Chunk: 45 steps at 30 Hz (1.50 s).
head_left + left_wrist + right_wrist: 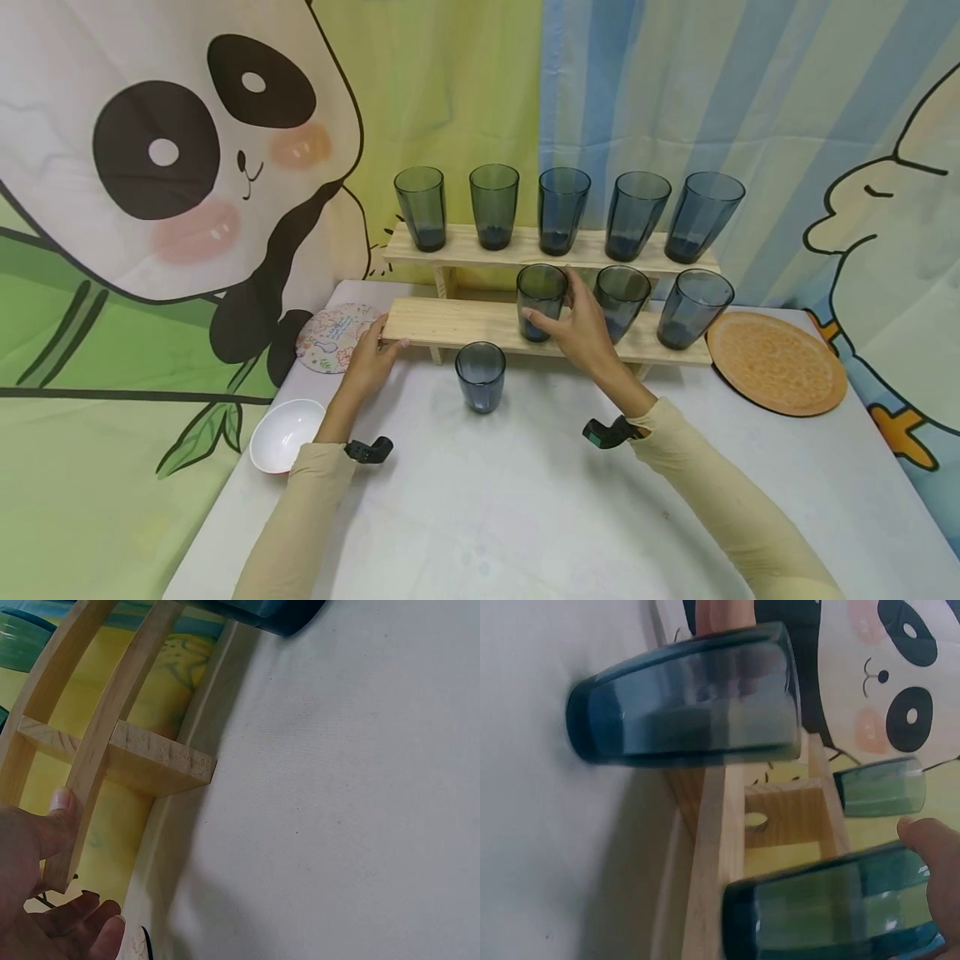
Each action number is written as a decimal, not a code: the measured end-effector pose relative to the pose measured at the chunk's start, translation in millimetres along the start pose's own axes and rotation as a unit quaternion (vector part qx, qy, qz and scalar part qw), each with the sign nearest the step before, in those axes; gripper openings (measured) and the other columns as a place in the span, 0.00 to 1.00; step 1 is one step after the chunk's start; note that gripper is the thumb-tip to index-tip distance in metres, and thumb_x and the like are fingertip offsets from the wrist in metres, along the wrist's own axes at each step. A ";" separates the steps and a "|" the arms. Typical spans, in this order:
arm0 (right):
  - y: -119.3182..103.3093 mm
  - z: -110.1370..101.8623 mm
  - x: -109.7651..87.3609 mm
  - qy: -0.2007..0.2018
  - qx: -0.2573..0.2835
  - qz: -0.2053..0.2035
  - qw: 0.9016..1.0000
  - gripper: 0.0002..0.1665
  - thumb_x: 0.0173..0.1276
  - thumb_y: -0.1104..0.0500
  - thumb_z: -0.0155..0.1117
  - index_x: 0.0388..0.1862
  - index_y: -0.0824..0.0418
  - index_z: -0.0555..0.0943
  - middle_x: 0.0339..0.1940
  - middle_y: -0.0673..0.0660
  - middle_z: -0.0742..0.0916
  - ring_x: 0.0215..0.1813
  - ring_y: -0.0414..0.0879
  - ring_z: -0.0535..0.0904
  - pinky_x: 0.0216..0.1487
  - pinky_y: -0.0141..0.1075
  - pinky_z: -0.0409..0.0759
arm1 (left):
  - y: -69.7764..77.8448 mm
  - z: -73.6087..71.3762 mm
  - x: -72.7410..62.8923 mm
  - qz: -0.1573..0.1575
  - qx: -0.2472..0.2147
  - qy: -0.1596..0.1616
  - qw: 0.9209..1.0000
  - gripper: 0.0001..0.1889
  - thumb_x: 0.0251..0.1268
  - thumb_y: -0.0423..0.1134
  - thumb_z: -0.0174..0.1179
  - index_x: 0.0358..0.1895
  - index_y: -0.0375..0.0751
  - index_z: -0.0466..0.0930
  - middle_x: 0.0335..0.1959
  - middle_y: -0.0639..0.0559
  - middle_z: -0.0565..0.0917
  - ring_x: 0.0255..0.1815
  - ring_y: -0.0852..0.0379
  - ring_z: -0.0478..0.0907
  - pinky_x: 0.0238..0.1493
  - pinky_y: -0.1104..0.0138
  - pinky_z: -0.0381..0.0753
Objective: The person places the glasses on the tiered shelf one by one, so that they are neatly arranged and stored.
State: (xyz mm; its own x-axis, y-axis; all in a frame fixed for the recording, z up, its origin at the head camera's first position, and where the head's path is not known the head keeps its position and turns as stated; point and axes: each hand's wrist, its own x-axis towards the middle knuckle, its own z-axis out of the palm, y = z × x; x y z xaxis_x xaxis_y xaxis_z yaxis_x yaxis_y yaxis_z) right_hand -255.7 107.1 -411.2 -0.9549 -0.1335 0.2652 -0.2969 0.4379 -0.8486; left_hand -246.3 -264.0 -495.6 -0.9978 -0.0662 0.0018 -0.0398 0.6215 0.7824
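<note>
My right hand (587,332) grips a blue-grey drinking glass (538,312) standing on the lower board of a two-tier wooden rack (450,321), thumb in front and fingers at its right side. In the right wrist view the thumb (930,844) shows against that glass (825,907). My left hand (369,362) holds the left end of the lower board. In the left wrist view its thumb (61,814) lies on the board's front edge, other fingers around the end. Another upright glass (481,379) stands on the table in front of the rack.
Several glasses (564,212) line the upper board. Two more, one glass (621,304) and another glass (693,310), stand right of my right hand. A white bowl (285,433) and a patterned disc (337,337) are at left; a round brown board (776,362) is at right.
</note>
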 end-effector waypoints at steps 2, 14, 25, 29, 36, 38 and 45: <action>-6.1 -0.7 -8.1 0.007 -0.011 -0.002 1.000 0.67 0.67 0.39 0.77 0.89 0.56 0.46 0.86 0.61 0.62 0.82 0.62 0.63 0.78 0.62 0.68 | 0.0 0.0 -0.2 -0.001 0.000 0.000 1.000 0.41 0.81 0.50 0.59 0.86 0.43 0.49 0.81 0.27 0.60 0.78 0.27 0.63 0.77 0.35 0.64; -33.0 20.6 -68.8 -0.026 0.040 -0.091 0.995 0.54 0.68 0.47 0.79 0.85 0.59 0.61 0.81 0.56 0.71 0.81 0.51 0.67 0.81 0.45 0.68 | 0.5 -2.3 -0.4 -0.001 0.002 0.000 1.000 0.41 0.81 0.50 0.59 0.86 0.42 0.48 0.80 0.27 0.60 0.78 0.28 0.64 0.77 0.36 0.64; 10.1 68.9 -74.8 -0.105 0.017 -0.032 0.994 0.61 0.59 0.40 0.83 0.82 0.63 0.64 0.77 0.59 0.76 0.78 0.55 0.73 0.78 0.50 0.72 | 1.3 -0.3 -1.3 0.000 0.002 0.002 1.000 0.40 0.81 0.49 0.59 0.86 0.43 0.50 0.79 0.27 0.61 0.77 0.28 0.65 0.77 0.36 0.65; 19.3 81.3 -72.6 -0.110 0.035 -0.045 0.992 0.56 0.59 0.45 0.85 0.80 0.60 0.67 0.73 0.57 0.79 0.75 0.54 0.76 0.77 0.47 0.73 | 2.9 -0.5 -2.0 -0.003 0.003 0.001 1.000 0.40 0.81 0.50 0.58 0.86 0.43 0.49 0.80 0.27 0.61 0.78 0.28 0.64 0.77 0.36 0.64; 25.0 90.9 -69.8 -0.113 0.063 -0.045 0.991 0.52 0.59 0.50 0.86 0.78 0.58 0.70 0.68 0.56 0.83 0.72 0.50 0.79 0.76 0.45 0.76 | 3.6 0.7 -1.2 0.006 -0.002 0.001 1.000 0.40 0.82 0.48 0.58 0.86 0.40 0.49 0.82 0.27 0.58 0.80 0.28 0.62 0.79 0.37 0.61; 25.3 91.7 -69.4 -0.115 0.066 -0.041 0.990 0.51 0.60 0.50 0.85 0.77 0.58 0.70 0.68 0.56 0.84 0.72 0.50 0.79 0.75 0.45 0.76 | 3.0 1.2 -1.0 0.008 -0.004 0.002 1.000 0.40 0.81 0.47 0.59 0.86 0.39 0.49 0.82 0.27 0.57 0.80 0.28 0.61 0.80 0.38 0.60; 24.7 93.4 -70.2 -0.108 0.083 -0.036 0.990 0.48 0.61 0.51 0.84 0.77 0.57 0.72 0.67 0.56 0.84 0.70 0.50 0.80 0.76 0.47 0.75 | 0.8 1.0 0.3 0.011 -0.007 0.002 1.000 0.40 0.81 0.47 0.59 0.86 0.39 0.49 0.82 0.27 0.57 0.80 0.28 0.61 0.80 0.38 0.60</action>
State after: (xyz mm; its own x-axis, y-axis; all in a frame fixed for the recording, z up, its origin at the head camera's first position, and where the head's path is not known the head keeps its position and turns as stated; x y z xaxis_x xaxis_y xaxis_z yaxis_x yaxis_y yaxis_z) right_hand -196.2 44.3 -493.5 -0.9042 -0.3535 0.2398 -0.3444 0.2712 -0.8988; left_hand -246.7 -262.7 -495.5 -0.9983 -0.0553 0.0207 -0.0174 0.6111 0.7913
